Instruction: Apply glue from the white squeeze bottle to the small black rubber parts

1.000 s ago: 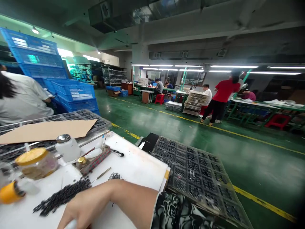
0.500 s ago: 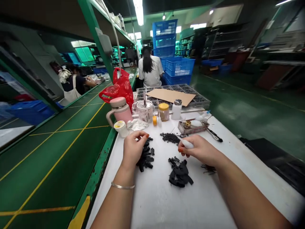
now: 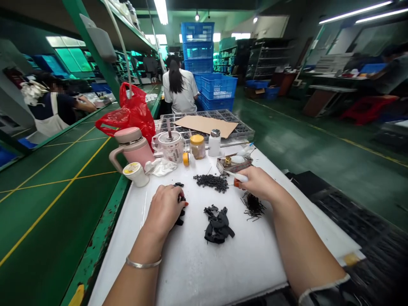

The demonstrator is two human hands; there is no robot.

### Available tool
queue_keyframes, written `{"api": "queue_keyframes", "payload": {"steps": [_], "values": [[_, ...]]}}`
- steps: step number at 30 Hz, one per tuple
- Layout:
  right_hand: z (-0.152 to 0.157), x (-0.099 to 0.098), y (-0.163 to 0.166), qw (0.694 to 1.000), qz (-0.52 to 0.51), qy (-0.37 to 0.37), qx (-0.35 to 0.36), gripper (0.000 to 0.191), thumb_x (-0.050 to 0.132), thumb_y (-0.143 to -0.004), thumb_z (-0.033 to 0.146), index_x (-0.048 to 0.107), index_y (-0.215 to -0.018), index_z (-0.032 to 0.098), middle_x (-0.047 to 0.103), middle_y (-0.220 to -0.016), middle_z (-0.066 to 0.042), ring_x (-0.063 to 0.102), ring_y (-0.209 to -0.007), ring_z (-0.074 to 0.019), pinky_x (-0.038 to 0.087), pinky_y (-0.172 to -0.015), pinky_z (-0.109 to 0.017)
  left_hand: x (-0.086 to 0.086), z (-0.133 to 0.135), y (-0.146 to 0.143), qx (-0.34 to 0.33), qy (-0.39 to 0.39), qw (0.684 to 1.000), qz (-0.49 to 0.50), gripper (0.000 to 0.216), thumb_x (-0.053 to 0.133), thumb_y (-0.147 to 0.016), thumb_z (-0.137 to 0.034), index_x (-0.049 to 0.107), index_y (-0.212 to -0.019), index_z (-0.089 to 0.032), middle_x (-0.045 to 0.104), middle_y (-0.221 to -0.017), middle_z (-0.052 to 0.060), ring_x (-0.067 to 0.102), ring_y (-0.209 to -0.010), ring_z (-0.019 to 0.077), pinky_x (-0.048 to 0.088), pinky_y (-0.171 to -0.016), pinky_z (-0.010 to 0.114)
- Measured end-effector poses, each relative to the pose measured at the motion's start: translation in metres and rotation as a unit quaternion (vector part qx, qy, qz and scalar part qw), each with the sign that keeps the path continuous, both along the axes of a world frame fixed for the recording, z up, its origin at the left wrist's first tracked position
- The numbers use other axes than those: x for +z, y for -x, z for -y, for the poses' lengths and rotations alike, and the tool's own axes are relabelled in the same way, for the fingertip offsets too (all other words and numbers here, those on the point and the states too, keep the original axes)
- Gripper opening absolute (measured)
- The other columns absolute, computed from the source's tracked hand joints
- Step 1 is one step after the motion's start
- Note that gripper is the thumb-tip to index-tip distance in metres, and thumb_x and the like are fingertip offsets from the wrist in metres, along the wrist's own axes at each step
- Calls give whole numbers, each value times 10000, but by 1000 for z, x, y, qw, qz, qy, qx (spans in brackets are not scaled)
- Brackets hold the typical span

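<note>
My left hand (image 3: 165, 207) is over a pile of small black parts (image 3: 180, 221) on the white tabletop, its fingers curled around a black part and hiding most of the pile. In my right hand (image 3: 256, 182) is a slim white tool (image 3: 239, 176) with a narrow tip, pointing left. Just left of that tip lies a heap of tiny black rings (image 3: 212, 182). Below the right hand is a bunch of thin black pins (image 3: 254, 205). Flat black scraps (image 3: 218, 225) lie between both hands, touched by neither.
Along the back stand a pink flask (image 3: 135, 148), a white tub (image 3: 136, 173), a lidded clear cup (image 3: 170, 146), a yellow-capped jar (image 3: 197, 146), a white bottle (image 3: 214, 143) and a small box (image 3: 234, 165). A green conveyor (image 3: 57, 208) runs left. Co-workers sit further off.
The view has turned right. My left hand has come down onto the black parts with fingers curled. My right hand has moved away from the scraps, uncovering the pins and rings.
</note>
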State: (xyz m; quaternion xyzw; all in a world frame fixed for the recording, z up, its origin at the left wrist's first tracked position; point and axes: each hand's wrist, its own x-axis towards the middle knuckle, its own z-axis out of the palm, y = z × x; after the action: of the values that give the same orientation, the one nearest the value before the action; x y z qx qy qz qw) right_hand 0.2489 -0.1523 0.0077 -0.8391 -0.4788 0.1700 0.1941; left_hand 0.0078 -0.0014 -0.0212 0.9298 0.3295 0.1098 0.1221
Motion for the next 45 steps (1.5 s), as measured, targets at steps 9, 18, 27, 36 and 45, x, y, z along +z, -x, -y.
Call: {"api": "queue_keyframes", "payload": {"steps": [9, 18, 27, 36, 45], "values": [[2, -11, -17, 994, 11, 106, -11, 181, 674, -557, 136, 727, -705, 225, 675, -691, -12, 592, -697, -179, 352, -555, -238, 10, -4, 1, 42, 394, 854, 337, 292, 728, -694, -305, 609, -923, -168, 671, -847, 48, 630, -810, 186, 490, -712, 278], [0, -22, -16, 992, 31, 121, -8, 194, 656, -550, 128, 705, -734, 168, 654, -703, -64, 590, -747, -217, 372, -599, -256, 21, 2, 2, 55, 592, 661, 459, 383, 734, -695, -171, 635, -1064, -153, 680, -1056, 97, 667, -712, 121, 535, -562, 157], [2, 6, 0, 998, -20, -32, 53, 150, 502, -741, 155, 635, -807, 175, 667, -823, -23, 591, -795, -177, 415, -679, -244, 20, 12, -1, 12, 663, 589, 463, 367, 729, -677, -81, 661, -1023, -183, 664, -920, 34, 647, -692, 90, 523, -564, 123], [-5, 16, 49, 896, -344, -272, 72, 117, 644, -743, 258, 619, -771, 147, 602, -664, -14, 546, -576, -129, 449, -487, -236, 18, 26, -8, -27, 702, 571, 425, 398, 733, -660, -45, 675, -1031, -177, 662, -886, 48, 640, -736, 101, 527, -604, 124], [-4, 12, 85, 853, -362, -369, 72, 95, 662, -776, 229, 617, -735, 156, 608, -625, 4, 549, -558, -104, 445, -498, -210, 14, 34, -14, -48, 743, 533, 402, 238, 731, -681, -56, 696, -907, -122, 662, -815, 45, 642, -723, 98, 522, -577, 100]]}}
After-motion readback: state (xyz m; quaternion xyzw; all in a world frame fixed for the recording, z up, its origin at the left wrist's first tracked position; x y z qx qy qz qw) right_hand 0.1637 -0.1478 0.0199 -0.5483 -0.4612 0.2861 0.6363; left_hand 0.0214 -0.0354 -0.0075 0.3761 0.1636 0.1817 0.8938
